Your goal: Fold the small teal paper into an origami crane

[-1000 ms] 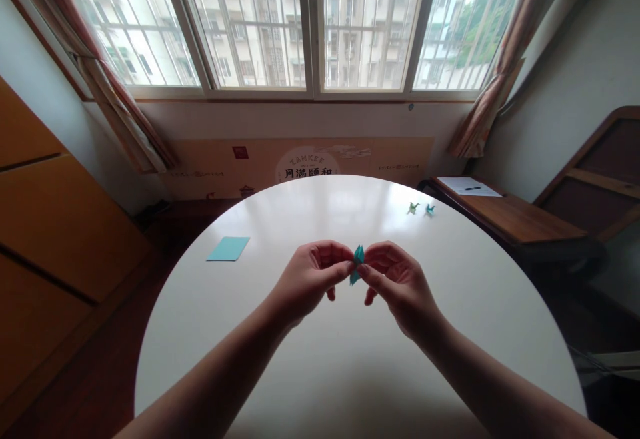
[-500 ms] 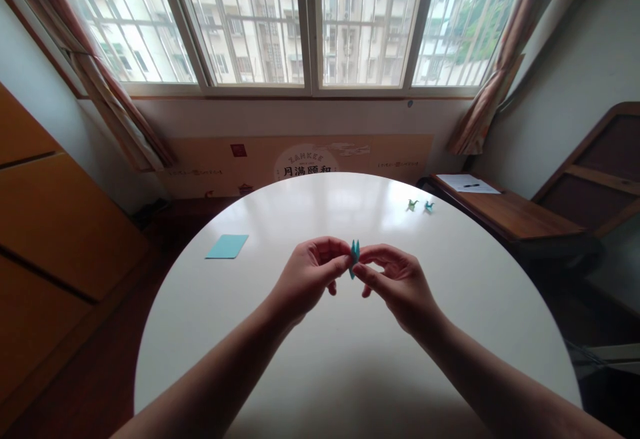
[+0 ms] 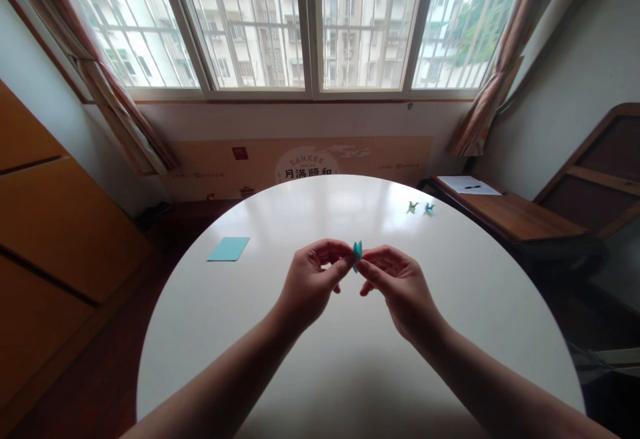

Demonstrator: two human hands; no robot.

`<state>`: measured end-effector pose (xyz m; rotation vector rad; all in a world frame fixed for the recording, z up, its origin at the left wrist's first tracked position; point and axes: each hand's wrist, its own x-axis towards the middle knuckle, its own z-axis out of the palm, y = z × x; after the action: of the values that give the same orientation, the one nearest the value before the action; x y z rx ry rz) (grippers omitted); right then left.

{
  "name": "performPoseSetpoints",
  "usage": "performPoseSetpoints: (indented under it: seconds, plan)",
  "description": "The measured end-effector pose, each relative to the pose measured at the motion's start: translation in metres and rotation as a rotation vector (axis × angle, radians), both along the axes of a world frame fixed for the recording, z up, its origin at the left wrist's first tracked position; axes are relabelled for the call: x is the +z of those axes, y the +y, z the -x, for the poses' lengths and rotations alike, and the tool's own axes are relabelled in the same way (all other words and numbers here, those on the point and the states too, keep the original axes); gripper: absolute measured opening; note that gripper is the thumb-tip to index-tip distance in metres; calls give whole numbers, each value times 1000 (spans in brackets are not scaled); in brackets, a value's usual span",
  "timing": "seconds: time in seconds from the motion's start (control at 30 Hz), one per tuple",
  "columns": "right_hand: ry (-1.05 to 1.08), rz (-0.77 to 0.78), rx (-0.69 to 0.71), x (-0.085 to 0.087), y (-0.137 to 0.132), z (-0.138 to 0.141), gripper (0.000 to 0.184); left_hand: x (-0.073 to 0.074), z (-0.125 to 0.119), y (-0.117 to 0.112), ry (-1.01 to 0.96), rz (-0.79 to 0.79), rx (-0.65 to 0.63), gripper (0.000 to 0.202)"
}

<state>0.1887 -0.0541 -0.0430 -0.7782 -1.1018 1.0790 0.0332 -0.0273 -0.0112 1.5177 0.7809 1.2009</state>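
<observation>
Above the middle of the white round table (image 3: 320,359), a small folded piece of teal paper (image 3: 357,251) is pinched between my two hands. My left hand (image 3: 316,277) grips its left side with thumb and forefinger. From the other side, my right hand (image 3: 395,275) pinches it the same way, the fingertips of both hands almost meeting. Two pointed flaps stick up above my fingers; the lower part is largely hidden by my thumbs. A flat square of light-blue paper (image 3: 229,249) lies on the table to the left.
Two small folded paper birds, a green one (image 3: 412,207) and a blue one (image 3: 429,208), stand near the table's far right edge. Beyond it, a wooden chair (image 3: 530,209) bears a white paper sheet (image 3: 469,185) with a dark pen. A barred window (image 3: 313,25) is ahead.
The folded paper has turned a little in my fingers, showing more of one flap's face, and its lower tip shows less. My hands have drawn slightly closer together.
</observation>
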Motion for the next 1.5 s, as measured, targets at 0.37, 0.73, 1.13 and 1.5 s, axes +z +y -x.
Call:
performPoseSetpoints:
  seconds: [0.37,0.73,1.13,1.5]
  plan:
    - [-48,-20,-2,-1,3,-2,13,2,0,1,-60,87,-37,15]
    - [-155,-32,-62,1,1,-3,11,-5,2,7,22,74,-20,19]
    - [-29,44,-77,-1,3,-4,29,-4,2,4,45,53,6,23]
    - [-80,64,-82,2,1,-5,37,2,-1,3,31,217,-34,33]
